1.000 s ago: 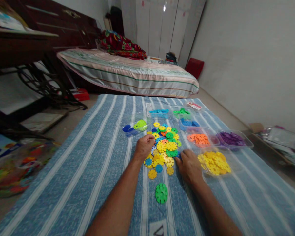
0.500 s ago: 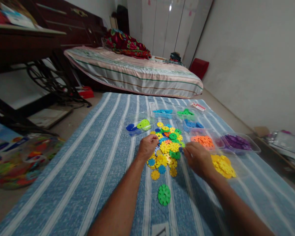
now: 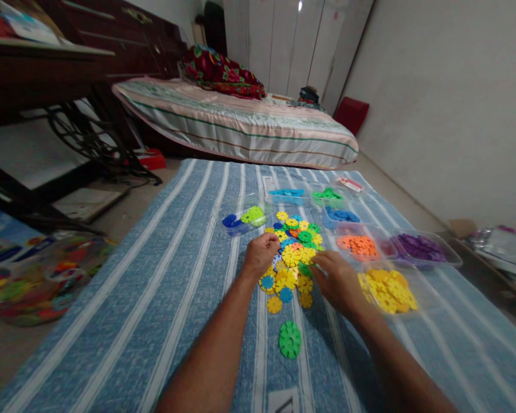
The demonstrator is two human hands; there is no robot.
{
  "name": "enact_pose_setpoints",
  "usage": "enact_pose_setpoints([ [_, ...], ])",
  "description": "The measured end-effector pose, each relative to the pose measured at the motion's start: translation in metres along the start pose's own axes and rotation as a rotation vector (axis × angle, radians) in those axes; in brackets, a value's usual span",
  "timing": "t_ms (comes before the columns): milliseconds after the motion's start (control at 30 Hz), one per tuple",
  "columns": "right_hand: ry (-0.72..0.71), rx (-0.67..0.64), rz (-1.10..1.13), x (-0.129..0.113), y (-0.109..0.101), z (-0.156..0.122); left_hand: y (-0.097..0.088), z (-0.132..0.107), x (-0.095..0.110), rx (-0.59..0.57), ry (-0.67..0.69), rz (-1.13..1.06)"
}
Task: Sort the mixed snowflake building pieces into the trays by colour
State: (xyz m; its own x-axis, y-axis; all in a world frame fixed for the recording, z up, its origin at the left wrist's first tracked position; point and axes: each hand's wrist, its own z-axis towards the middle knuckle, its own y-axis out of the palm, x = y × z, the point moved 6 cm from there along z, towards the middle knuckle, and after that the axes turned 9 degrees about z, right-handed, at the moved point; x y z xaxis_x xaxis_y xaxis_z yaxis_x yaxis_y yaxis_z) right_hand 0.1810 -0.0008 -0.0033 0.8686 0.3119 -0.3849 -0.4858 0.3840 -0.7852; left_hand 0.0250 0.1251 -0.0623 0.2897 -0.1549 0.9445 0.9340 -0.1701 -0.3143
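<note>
A heap of flat snowflake-shaped plastic discs [image 3: 296,248], yellow, green, blue and orange, lies on a blue striped cloth [image 3: 184,287]. My left hand [image 3: 260,255] rests curled as a loose fist at the heap's left edge; what it holds, if anything, is hidden. My right hand [image 3: 336,281] lies at the heap's right edge, fingers bent down onto the discs near a green one. A single green disc [image 3: 289,339] lies apart, nearer to me. A clear tray of yellow discs [image 3: 389,289] sits just right of my right hand.
Clear trays hold sorted discs: orange [image 3: 358,245], purple [image 3: 421,247], dark blue [image 3: 340,216], green [image 3: 327,195], light blue [image 3: 287,194], and one with blue and lime [image 3: 243,218]. A bag of toys [image 3: 38,275] lies left on the floor. A mattress [image 3: 236,123] and dark table [image 3: 38,69] stand beyond.
My right hand lifted from beside the yellow tray, went up toward the heap's right edge, and now presses on discs there. My left hand stayed at the heap's left edge.
</note>
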Motion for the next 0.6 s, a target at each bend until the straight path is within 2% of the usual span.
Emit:
enact_pose_setpoints([
  [167, 0.044, -0.072, -0.082, 0.005, 0.017, -0.020, 0.001, 0.000, 0.000, -0.003, 0.006, 0.005],
  [433, -0.032, 0.024, -0.169, 0.009, 0.025, -0.023, 0.000, 0.000, -0.001, 0.005, -0.007, -0.021],
  [600, -0.063, 0.009, -0.127, 0.006, 0.023, -0.025, -0.001, -0.001, 0.002, -0.003, -0.013, -0.023],
])
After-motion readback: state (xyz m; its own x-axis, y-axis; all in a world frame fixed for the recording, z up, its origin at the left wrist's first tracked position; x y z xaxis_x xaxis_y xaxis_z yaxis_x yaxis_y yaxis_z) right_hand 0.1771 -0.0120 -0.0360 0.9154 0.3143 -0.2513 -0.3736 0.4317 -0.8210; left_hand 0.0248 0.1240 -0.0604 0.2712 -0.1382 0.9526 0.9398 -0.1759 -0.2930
